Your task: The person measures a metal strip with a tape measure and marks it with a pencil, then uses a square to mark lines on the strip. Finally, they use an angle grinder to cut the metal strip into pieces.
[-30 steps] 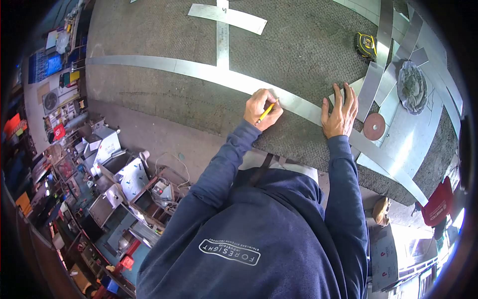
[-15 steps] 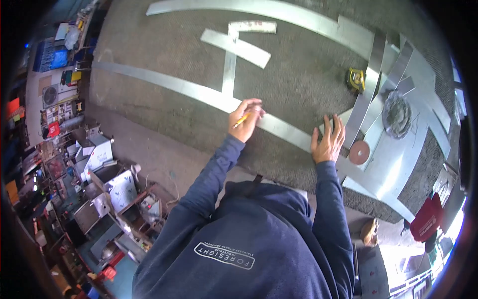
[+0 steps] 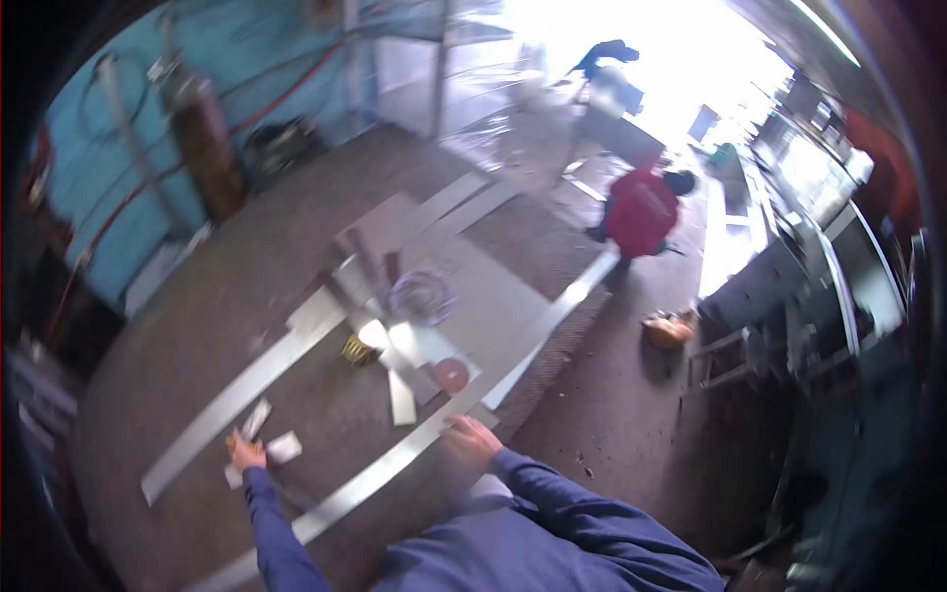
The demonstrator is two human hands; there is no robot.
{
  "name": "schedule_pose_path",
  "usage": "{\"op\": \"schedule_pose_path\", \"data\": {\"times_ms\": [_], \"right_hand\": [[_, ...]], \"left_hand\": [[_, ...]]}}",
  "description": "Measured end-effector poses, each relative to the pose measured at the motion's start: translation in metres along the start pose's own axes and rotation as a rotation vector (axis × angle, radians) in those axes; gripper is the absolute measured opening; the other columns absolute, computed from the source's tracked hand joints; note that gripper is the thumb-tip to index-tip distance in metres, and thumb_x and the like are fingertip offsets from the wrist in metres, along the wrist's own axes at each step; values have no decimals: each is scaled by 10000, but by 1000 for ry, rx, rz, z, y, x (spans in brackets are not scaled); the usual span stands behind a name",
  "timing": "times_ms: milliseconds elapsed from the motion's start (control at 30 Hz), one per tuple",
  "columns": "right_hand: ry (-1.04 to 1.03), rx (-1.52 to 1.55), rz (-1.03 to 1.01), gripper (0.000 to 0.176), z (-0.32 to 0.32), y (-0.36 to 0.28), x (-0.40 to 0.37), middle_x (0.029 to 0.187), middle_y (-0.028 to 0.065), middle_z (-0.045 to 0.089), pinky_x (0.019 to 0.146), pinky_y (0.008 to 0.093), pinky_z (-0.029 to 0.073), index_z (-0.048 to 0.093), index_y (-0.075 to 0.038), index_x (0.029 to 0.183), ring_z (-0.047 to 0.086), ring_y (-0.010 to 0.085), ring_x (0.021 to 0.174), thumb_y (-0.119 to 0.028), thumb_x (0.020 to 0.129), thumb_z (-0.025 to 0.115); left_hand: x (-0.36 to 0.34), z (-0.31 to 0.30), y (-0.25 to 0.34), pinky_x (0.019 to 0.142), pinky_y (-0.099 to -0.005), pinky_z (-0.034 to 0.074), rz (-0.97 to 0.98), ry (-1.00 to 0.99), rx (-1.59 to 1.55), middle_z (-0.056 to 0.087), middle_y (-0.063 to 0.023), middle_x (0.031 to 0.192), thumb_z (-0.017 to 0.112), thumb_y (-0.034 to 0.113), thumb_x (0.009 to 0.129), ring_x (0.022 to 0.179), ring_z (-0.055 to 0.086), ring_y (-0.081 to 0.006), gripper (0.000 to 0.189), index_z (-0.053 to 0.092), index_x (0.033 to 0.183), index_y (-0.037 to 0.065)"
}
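Note:
My left hand point(image 3: 247, 452) is over the worktable beside small pale metal pieces point(image 3: 284, 447), its fingers closed around a yellow pencil point(image 3: 232, 444), blurred by motion. Fingers apart, my right hand point(image 3: 472, 441) lies at the near edge of a long metal strip point(image 3: 380, 474). Beyond it are a reddish-brown disc point(image 3: 451, 375), a roll of clear wrap point(image 3: 422, 298) and a yellow tape measure point(image 3: 356, 349). A second long strip point(image 3: 232, 400) stretches across the table's far side.
Overlapping metal sheets point(image 3: 493, 296) cover part of the worktable point(image 3: 148, 395). A person in a red top point(image 3: 641, 212) is past its far end. An orange-brown object point(image 3: 669, 333) lies on the floor at the right. A gas cylinder point(image 3: 202, 143) stands by the blue wall.
The view has swung right, bringing the blue wall and the person in red into sight. My left hand has moved from the near strip to the small pieces farther in.

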State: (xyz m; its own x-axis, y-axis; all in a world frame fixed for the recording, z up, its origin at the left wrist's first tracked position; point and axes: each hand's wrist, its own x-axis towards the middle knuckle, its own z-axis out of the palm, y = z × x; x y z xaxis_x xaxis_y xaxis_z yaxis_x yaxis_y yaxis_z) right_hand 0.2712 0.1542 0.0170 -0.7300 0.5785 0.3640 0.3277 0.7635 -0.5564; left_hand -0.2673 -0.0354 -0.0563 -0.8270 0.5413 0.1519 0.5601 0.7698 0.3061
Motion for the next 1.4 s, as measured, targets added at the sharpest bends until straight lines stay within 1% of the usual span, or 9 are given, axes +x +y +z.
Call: {"op": "schedule_pose_path", "data": {"times_ms": [200, 300, 500, 633, 833, 1000, 1167, 1300, 1400], "right_hand": [[288, -183, 391, 246, -55, -37, -114, 1107, 93, 583, 735, 371, 582, 633, -102, 1103, 667, 272, 895, -115, 858, 654], [338, -188, 552, 225, -65, -49, -168, 1095, 111, 599, 725, 371, 584, 644, -108, 1083, 680, 288, 863, -89, 860, 654], [429, -215, 662, 173, -108, -56, -187, 1010, 121, 647, 668, 357, 555, 664, -90, 1017, 675, 288, 798, -25, 860, 630], [575, -111, 427, 155, -145, -36, -124, 945, 162, 678, 672, 322, 536, 633, 7, 1005, 676, 261, 802, 42, 854, 629], [153, 941, 381, 510, -209, -77, 21, 1151, 139, 645, 903, 337, 517, 497, 4, 1335, 635, 212, 1049, -381, 1001, 510], [-349, 1053, 33, 653, -192, -100, 82, 1240, 186, 596, 962, 406, 486, 408, 11, 1414, 577, 268, 1153, -455, 973, 530], [-1121, 1054, 271, 387, -204, -65, 104, 973, 174, 676, 716, 321, 569, 551, 65, 1177, 698, 224, 806, -269, 981, 562], [-1265, 1098, 444, 337, -195, 26, 86, 889, 137, 679, 607, 293, 567, 537, 70, 1165, 688, 186, 679, -221, 997, 513], [-1338, 1238, 484, 434, -219, 70, 74, 895, 138, 683, 605, 273, 564, 502, 78, 1264, 677, 170, 654, -280, 1021, 467]], "left_hand": [[33, -46, 28, 785, -459, 525, 206, -180, -45, 692, -190, 946, 846, 138, 665, 885, 666, -377, 441, 673, 1070, 100], [41, -51, 33, 894, -463, 496, 281, -284, 128, 646, -185, 1145, 799, 142, 736, 1102, 595, -366, 480, 622, 1181, 99], [92, -127, 58, 1046, -488, 406, 700, 518, 82, 457, -194, 1405, 551, 133, 944, 1257, 451, -413, 529, 398, 1447, 78], [95, -265, 151, 965, -451, 467, 1076, 944, -8, 580, -170, 1273, 678, -9, 852, 1145, 572, -358, 501, 517, 1326, -3], [-32, -361, 269, 950, -442, 501, 1456, 615, -67, 593, -181, 1256, 699, -98, 720, 1163, 572, -363, 569, 586, 1270, -9], [-148, -303, 329, 1092, -599, 386, 1605, 262, -124, 578, -116, 1296, 732, 75, 756, 1217, 525, -288, 434, 671, 1184, 101], [-221, -233, 382, 1103, -569, 370, 1426, -33, -204, 565, -93, 1321, 698, 138, 781, 1254, 510, -261, 481, 624, 1256, 125], [-269, -169, 416, 992, -482, 468, 719, 177, -353, 591, -173, 1272, 796, 377, 739, 1164, 573, -360, 755, 506, 1334, 14], [-332, -144, 436, 766, -421, 543, 265, -193, -299, 653, -205, 1082, 872, 412, 618, 919, 655, -383, 847, 527, 1294, 36]]}}
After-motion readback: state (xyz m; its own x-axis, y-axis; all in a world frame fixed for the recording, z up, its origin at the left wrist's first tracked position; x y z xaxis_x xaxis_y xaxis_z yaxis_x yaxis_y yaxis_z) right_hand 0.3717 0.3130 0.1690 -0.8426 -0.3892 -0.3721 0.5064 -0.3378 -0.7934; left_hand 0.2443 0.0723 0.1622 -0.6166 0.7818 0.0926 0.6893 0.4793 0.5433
